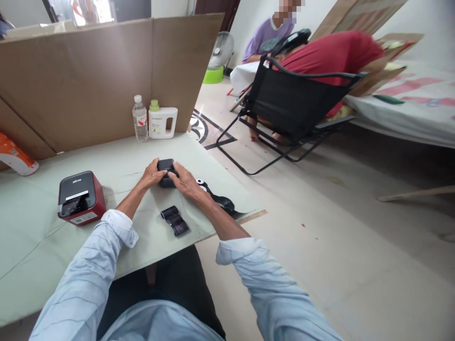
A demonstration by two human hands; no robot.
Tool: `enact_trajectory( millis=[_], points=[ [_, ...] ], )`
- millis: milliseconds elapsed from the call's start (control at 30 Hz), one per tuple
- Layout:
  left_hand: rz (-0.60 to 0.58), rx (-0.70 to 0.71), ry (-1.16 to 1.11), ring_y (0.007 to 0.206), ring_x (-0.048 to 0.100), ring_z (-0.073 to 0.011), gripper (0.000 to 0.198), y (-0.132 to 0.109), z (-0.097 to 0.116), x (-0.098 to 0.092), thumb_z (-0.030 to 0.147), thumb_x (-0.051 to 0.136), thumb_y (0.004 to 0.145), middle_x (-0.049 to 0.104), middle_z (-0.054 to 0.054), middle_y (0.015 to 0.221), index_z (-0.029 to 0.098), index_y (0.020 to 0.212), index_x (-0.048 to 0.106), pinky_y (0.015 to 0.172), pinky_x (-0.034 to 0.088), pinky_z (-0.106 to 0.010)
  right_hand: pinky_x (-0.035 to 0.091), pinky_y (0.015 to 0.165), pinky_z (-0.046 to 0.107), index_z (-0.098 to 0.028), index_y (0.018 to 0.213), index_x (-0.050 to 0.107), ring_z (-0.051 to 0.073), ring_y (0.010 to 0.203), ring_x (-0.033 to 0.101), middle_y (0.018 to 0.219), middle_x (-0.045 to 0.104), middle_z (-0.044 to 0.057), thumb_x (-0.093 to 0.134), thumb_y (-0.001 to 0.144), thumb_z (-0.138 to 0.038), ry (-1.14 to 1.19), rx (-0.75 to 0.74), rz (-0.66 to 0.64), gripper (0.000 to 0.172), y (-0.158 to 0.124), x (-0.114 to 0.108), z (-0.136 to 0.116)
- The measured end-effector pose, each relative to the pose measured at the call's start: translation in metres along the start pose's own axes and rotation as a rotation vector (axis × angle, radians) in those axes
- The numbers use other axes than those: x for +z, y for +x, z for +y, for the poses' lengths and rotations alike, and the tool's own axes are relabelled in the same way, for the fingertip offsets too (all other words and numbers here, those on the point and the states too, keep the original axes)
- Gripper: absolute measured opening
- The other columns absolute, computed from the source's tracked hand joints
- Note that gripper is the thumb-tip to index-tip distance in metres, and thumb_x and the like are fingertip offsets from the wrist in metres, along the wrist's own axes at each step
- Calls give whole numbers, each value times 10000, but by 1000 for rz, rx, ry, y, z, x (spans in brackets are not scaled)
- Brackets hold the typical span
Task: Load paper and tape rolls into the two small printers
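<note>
Both my hands grip a small black box-like device point(166, 166) that rests on the pale green table point(42, 222). My left hand point(152, 174) holds its left side with curled fingers. My right hand point(185, 181) clasps its right side, thumb on top. Just in front of my hands lies a black ribbon roll point(174, 219), partly unwound. A second black ribbon with a white spool point(216, 195) lies beside my right wrist, near the table's edge.
A red and black label printer point(80, 197) stands at the left. A water bottle point(140, 119) and a white jug point(161, 121) stand before a cardboard screen point(88, 76). Beyond the table, one person leans in a folding chair point(295, 102); another sits behind.
</note>
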State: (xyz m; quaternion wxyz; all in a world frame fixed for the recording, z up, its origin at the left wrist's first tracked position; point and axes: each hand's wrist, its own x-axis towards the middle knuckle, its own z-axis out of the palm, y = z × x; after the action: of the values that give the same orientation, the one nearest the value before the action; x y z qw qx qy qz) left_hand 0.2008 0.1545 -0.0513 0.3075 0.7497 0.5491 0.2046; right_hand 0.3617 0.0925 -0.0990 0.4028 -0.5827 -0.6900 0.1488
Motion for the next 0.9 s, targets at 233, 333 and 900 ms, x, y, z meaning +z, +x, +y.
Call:
enact_trajectory(
  millis=[233,333,900],
  points=[
    [60,297,103,1432,528,-335,580,-69,-12,-19,254,667,888,600,-171,1510,147,1448,554,1227,409,-523,457,1149,556,-199,1509,529,363,1418,503,1511,560,186,592,995,-479,-198,-49,-102,588,-96,-29,-66],
    [11,339,93,1340,610,-292,472,-126,-18,-23,217,602,923,662,-140,1415,176,1393,603,1169,489,-489,517,1040,509,-233,1462,548,353,1308,567,1406,620,160,680,949,-441,-335,41,-206,569,-135,-26,-81],
    [421,172,11,1096,726,-228,273,-331,-54,-52,160,595,966,760,-100,1167,218,1198,726,940,644,-390,558,844,460,-162,1338,609,343,1051,614,1253,660,188,504,1006,-422,-539,60,35,435,-156,-15,-43]
  ],
)
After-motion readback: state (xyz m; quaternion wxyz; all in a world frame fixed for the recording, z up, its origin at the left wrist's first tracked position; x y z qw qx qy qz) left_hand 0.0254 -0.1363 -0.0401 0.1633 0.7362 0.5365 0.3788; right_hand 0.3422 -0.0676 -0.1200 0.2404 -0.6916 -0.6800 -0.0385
